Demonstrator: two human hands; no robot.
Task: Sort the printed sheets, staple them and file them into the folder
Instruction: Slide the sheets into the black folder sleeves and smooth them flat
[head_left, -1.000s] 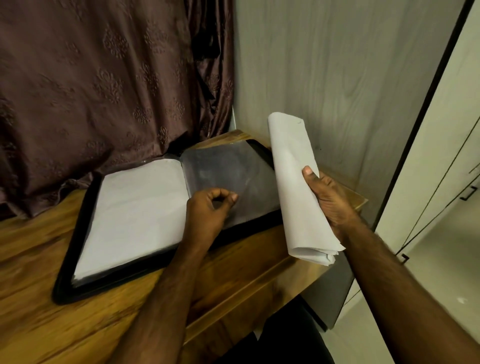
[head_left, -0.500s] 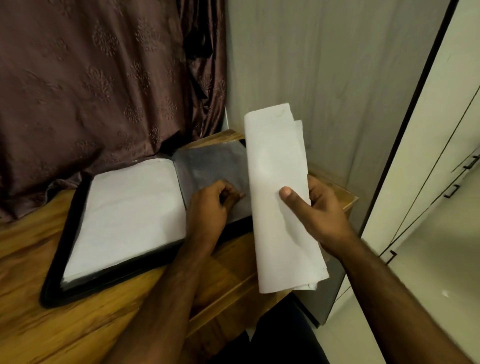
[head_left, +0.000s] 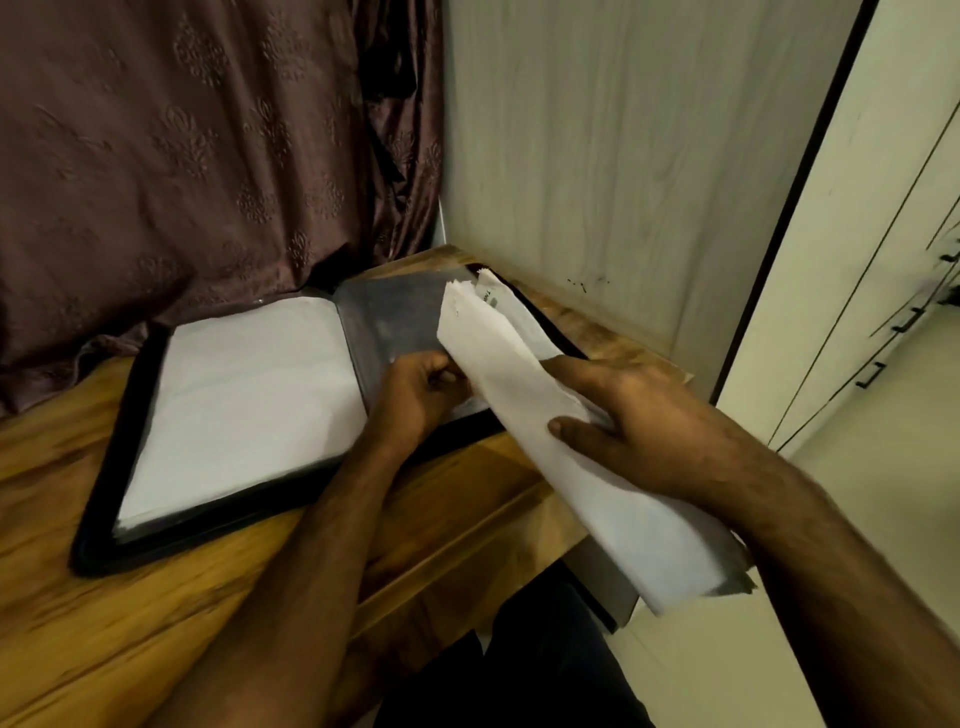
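A black display folder (head_left: 104, 540) lies open on the wooden table, its left page showing a white sheet (head_left: 249, 395) and its right page a grey plastic sleeve (head_left: 400, 312). My right hand (head_left: 639, 431) grips a curled bundle of white printed sheets (head_left: 519, 384), thumb on top, its far end slanting over the sleeve. My left hand (head_left: 421, 389) sits at the lower edge of the sleeve, fingers curled and pinching it beside the bundle. The sleeve's opening is hidden by the hand and paper.
The wooden table (head_left: 156, 613) ends in a front edge just below the folder. A brown curtain (head_left: 182, 156) hangs behind, a grey wood-grain panel (head_left: 597, 156) stands at the right, and white cabinet doors (head_left: 857, 260) lie beyond.
My right hand has tilted the sheet bundle down and forward, so its far end lies over the grey sleeve. My left hand stays at the sleeve's edge, fingers curled tighter.
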